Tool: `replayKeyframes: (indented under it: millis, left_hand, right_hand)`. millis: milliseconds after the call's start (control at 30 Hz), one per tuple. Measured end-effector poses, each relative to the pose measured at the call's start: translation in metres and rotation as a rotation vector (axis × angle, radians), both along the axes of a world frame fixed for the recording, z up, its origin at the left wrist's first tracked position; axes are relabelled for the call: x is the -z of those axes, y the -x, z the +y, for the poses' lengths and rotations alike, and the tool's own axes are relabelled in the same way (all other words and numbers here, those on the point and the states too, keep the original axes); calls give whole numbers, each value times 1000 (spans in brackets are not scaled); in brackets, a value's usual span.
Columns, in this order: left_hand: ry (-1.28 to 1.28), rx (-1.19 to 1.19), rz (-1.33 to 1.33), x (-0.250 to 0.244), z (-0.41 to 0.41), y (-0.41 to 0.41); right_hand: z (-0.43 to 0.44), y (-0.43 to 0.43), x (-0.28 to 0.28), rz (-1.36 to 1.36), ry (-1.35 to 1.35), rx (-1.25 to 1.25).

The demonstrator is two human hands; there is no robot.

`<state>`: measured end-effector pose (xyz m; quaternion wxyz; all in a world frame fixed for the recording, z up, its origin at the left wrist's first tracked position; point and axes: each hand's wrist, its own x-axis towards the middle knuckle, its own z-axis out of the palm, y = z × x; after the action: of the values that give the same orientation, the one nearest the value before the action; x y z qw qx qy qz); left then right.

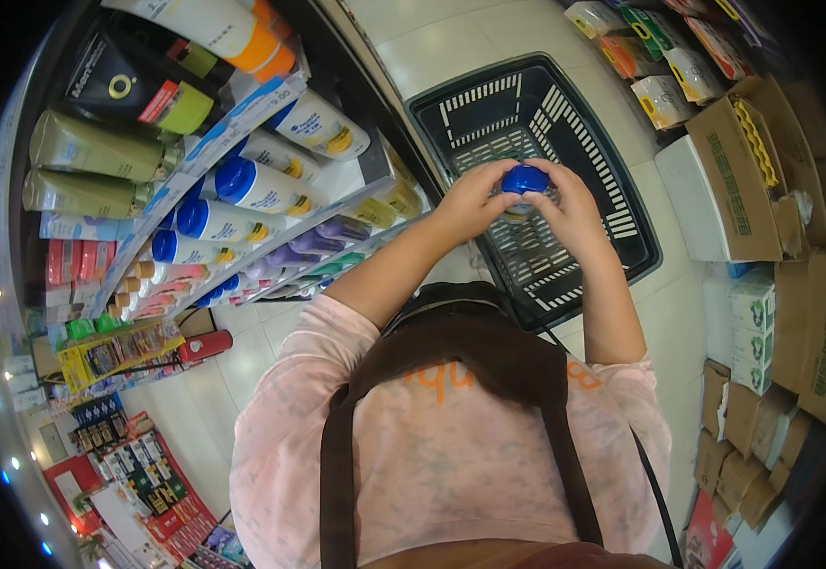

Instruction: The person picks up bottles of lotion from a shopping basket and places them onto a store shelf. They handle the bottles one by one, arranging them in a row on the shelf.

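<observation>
A bottle with a glossy blue cap point(524, 179) is held between both hands, over the dark plastic shopping basket point(647, 245). My left hand point(475, 195) grips it from the left, fingertips at the cap. From the right, my right hand point(568, 206) closes around the other side, its thumb near the left thumb. Most of the bottle's body is hidden beneath the cap and fingers. Slotted walls and a grid bottom show in the basket. White bottles with blue caps point(260, 192) lie in view on the shelf to the left.
Dark and olive tubes point(96, 146) fill the upper shelf, with purple bottles point(313, 238) lower down. Shelf edges run close to my left arm. Along the right stand cardboard boxes point(729, 178), a white foam box point(690, 199) and hanging packets point(661, 99). Tiled floor point(448, 39) shows around the basket.
</observation>
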<state>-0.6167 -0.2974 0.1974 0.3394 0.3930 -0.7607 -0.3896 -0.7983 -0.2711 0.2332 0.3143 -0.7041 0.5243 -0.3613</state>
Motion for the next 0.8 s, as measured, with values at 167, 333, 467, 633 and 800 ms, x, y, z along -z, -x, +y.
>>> replayKeyframes:
  millis: [167,333,467,633,800]
  left_hand:
    - [160,-31,37,-7,10,-8]
    - [155,-33,64,-27,21,-20]
    - [240,-36,66,-46,30,-28]
    - [266,-67,49,-65,40,-41]
    - [333,-136,50,-82,52,-56]
  right_hand:
    - [3,-2,1,-206,-82,-48]
    - [8,-5,2,-132,-124,-78]
    - [12,-15,-6,-100,-116,-128]
    - [13,-33,-20,-162,-28,-175]
    - [12,-47,-29,-202,23,-172]
